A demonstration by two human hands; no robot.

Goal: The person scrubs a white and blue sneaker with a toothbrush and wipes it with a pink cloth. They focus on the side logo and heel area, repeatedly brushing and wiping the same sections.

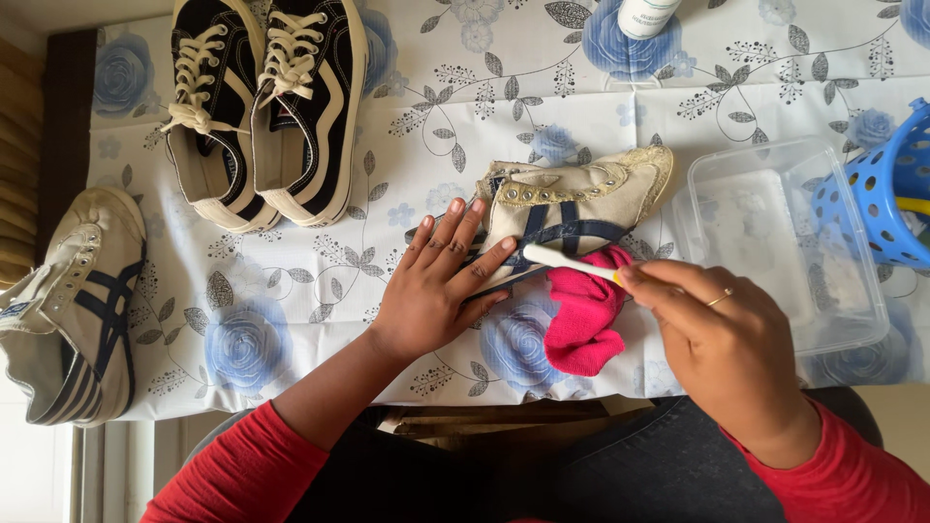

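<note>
The right hand (pixel 722 334) is pinching the handle of a slim white brush (pixel 567 262) between thumb and fingers, its head lying against the side of a cream canvas sneaker with navy stripes (pixel 572 208). The left hand (pixel 441 286) is pressing flat and open on that sneaker's heel end, fingers spread, gripping nothing. The sneaker is lying on its side on the table's blue-rose flowered cloth (pixel 291 320). Just below the sneaker, touching it, a crumpled pink cloth (pixel 581 320) is bunching under the brush. Right of the sneaker a clear plastic tub (pixel 785 242) is sitting, with a blue perforated basket (pixel 886 199) beyond it. Left of the sneaker a pair of black lace-up sneakers (pixel 262 107) is standing, and farther left its cream mate (pixel 77 300) is overhanging the table edge.
</note>
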